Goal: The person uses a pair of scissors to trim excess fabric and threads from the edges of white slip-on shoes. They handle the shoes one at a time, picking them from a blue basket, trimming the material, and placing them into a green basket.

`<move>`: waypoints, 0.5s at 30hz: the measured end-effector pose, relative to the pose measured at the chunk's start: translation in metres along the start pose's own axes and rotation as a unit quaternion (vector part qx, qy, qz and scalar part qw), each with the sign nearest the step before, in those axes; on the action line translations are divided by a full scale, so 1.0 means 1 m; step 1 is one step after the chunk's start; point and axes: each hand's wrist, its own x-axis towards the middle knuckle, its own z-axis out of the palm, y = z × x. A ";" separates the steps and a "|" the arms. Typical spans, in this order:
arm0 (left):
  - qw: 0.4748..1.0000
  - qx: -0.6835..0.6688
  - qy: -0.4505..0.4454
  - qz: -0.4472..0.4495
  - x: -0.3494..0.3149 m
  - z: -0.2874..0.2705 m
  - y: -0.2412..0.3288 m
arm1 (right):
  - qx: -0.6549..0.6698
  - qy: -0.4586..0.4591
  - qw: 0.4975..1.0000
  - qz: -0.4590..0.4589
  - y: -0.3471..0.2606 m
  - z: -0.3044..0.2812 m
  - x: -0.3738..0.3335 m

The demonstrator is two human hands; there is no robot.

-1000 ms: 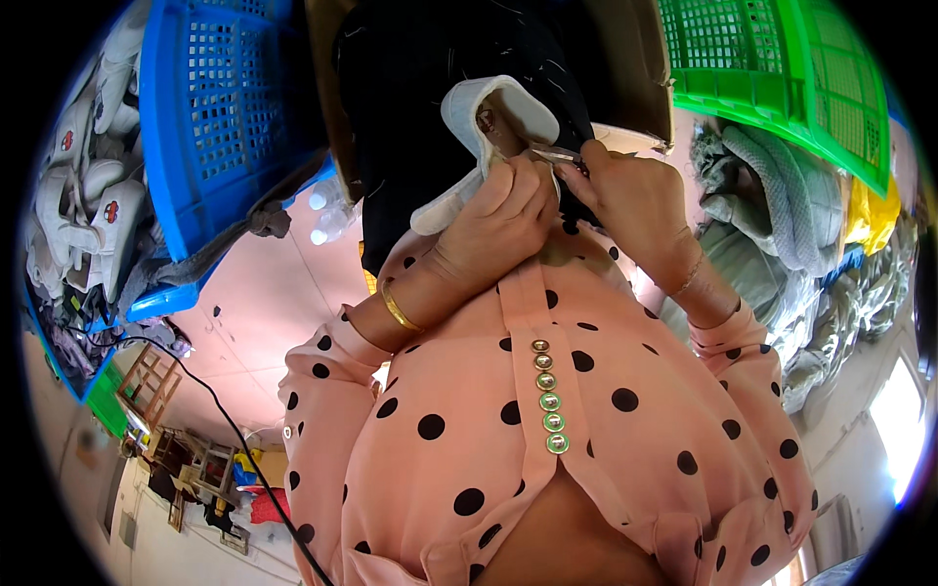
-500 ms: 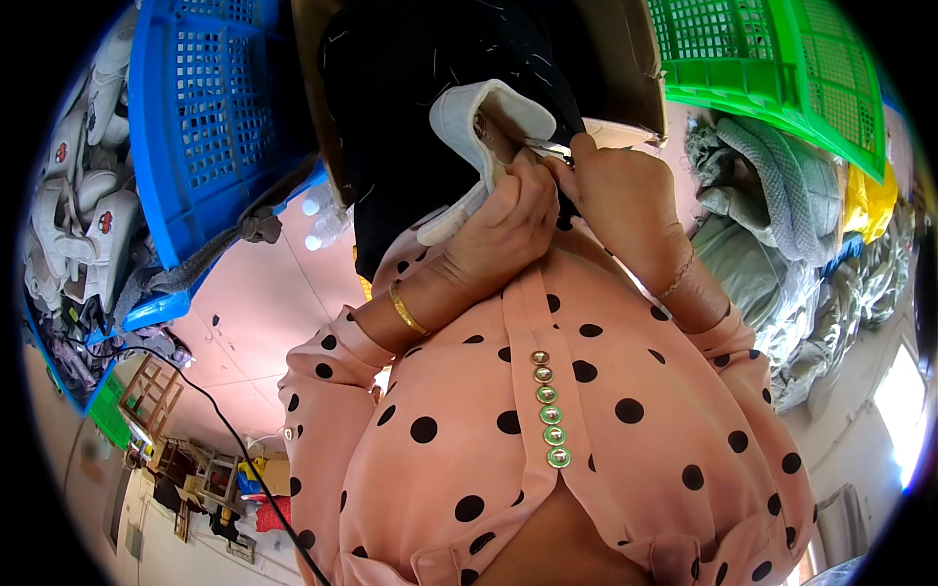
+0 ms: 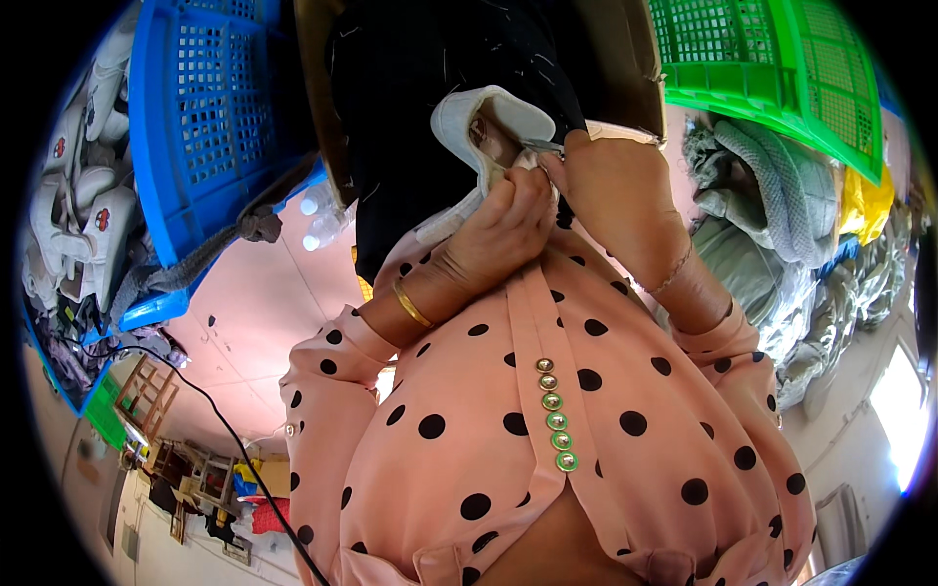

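A white shoe upper (image 3: 459, 127) with a curved collar and a tan inside lies over my lap, on dark cloth. My left hand (image 3: 503, 220) is closed on its edge, fingers pinched together near the collar. Close against it, my right hand (image 3: 625, 190) is bent downward with its fingers closed. From its fingertips pokes a thin, greyish, metal-looking tool (image 3: 549, 147), touching the upper's edge; the rest is hidden in the palm, so its exact kind does not show.
A blue plastic crate (image 3: 161, 146) stands at the left, beside a heap of white shoe uppers (image 3: 103, 220). At the upper right is a green crate (image 3: 723, 78) above piled grey cloth (image 3: 772, 195). An open cardboard box (image 3: 318, 98) sits ahead. A black cable (image 3: 230, 420) runs at the lower left.
My right hand has turned over slightly, its wrist shifting down and its back now facing up more. The left hand keeps its pinch, and the white upper has barely moved.
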 end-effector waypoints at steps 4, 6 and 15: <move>1.000 0.001 0.004 -0.007 0.001 0.000 0.002 | -0.020 0.004 0.999 -0.033 0.002 -0.001 0.004; 1.000 0.001 0.007 -0.013 0.000 0.001 0.003 | -0.025 0.008 0.999 -0.048 0.003 -0.001 0.007; 1.000 -0.003 0.010 -0.005 0.001 -0.001 0.000 | -0.030 0.000 0.998 -0.052 0.005 -0.001 0.012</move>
